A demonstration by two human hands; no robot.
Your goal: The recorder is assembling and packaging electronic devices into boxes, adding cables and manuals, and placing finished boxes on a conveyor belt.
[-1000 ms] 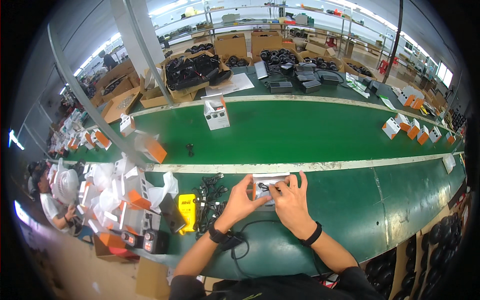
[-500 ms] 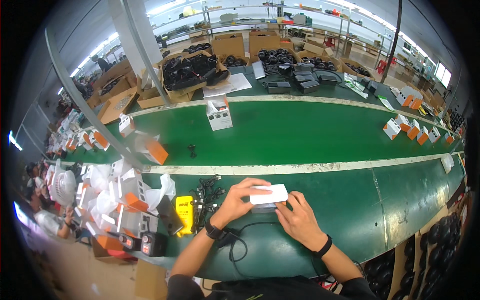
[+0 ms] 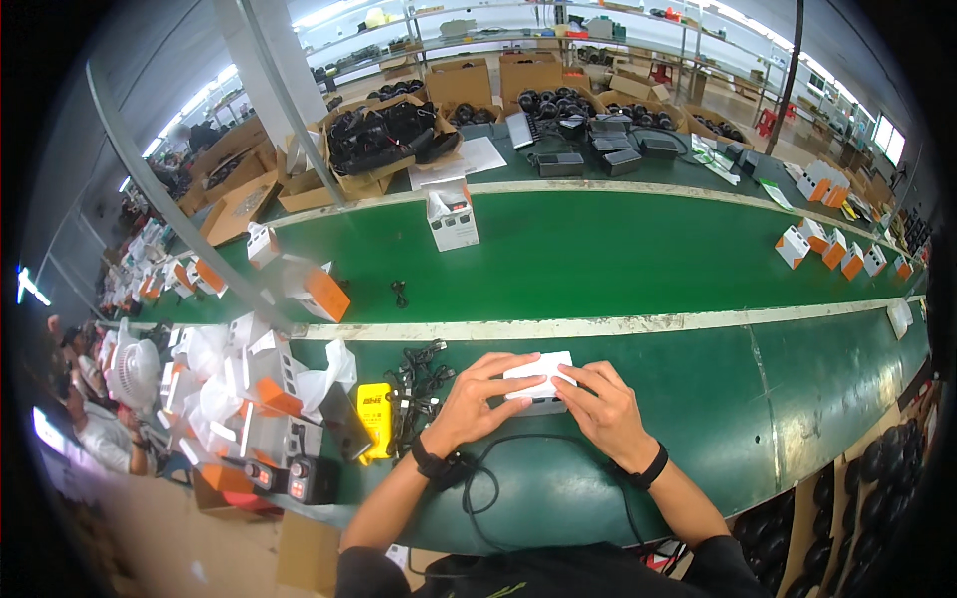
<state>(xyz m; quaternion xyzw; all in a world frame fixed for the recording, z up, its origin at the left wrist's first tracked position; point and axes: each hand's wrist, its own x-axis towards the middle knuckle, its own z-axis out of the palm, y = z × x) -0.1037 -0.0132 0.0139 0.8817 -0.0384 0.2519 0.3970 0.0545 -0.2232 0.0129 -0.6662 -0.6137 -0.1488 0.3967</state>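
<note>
Over the near green bench, a small white box [image 3: 543, 367] is held between my two hands, with a greyish part [image 3: 536, 407] showing below its near edge. My left hand [image 3: 478, 397] grips its left side, fingers over the top and thumb at the near edge. On the other side, my right hand [image 3: 605, 409] is closed on the box, its fingertips pressing on top. A black cable [image 3: 480, 488] loops on the bench by my left wrist. To the left lie a yellow device [image 3: 375, 423], a dark flat slab [image 3: 345, 423] and a tangle of black cables [image 3: 416, 379].
White-and-orange boxes and plastic bags [image 3: 214, 394] pile up at the left, with two small black devices [image 3: 311, 480] near the edge. A green belt [image 3: 598, 254] beyond carries an open white box [image 3: 455, 221] and several boxes at right. A metal post [image 3: 179, 204] stands at left.
My right fingers have moved from the box's right side onto its top. The white box is tilted differently. Boxes and a small cable on the belt have shifted right.
</note>
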